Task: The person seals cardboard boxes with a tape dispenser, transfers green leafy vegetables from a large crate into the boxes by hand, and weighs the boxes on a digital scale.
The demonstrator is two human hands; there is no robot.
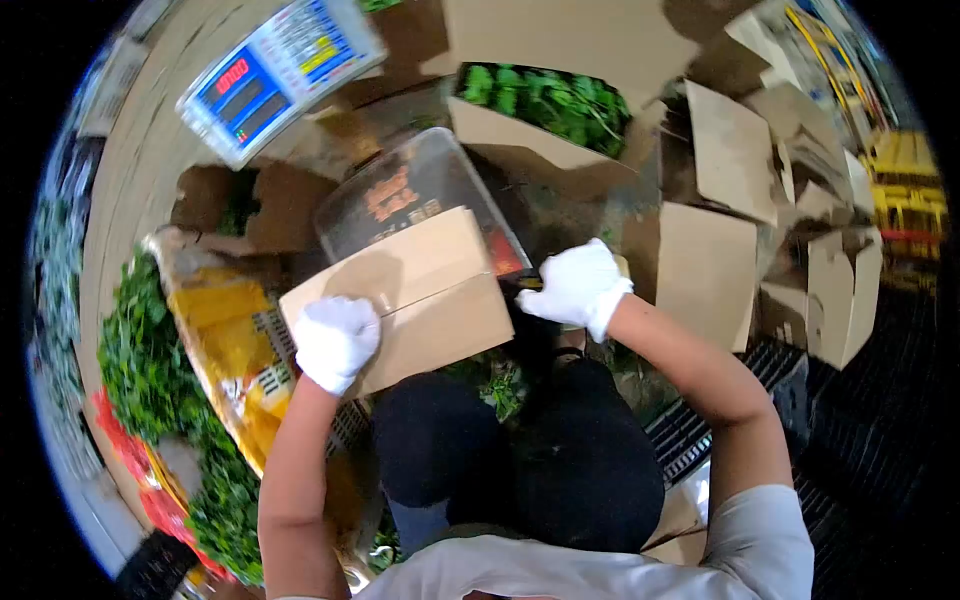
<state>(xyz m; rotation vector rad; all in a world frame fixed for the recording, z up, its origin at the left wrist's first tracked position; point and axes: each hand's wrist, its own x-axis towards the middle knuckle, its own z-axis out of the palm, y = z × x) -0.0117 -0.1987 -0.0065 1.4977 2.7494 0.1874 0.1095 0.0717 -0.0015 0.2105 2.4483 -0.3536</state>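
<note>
1. Greens (150,370) piled way over at 9 o'clock, spilling down along the edge of a yellow printed sack (225,340) that lies just beside them.
2. Digital scale (280,75) sits up at 11 o'clock, blue display panel with red digits, tilted in view.
3. Left hand (335,342), white glove on, is pressed flat-ish on the near left corner of the closed cardboard box (415,290). Fingers curled over the edge, so it's steadying the box more than gripping it.
4. The box itself is dead centre, flaps shut, resting over the person's knees in black trousers. A clear plastic container (400,195) with red lettering sticks out from behind it toward 12 o'clock.
5. Right hand (578,285), also gloved, is closed up at the box's right end, about 3 o'clock from the box. It's wrapped around something dark with a bit of yellow showing; can't tell what that is.
6. Another carton full of leafy greens (545,100) sits open at 1 o'clock.
7. Empty flattened cartons (735,150) are stacked out at 2 to 3 o'clock.
</note>
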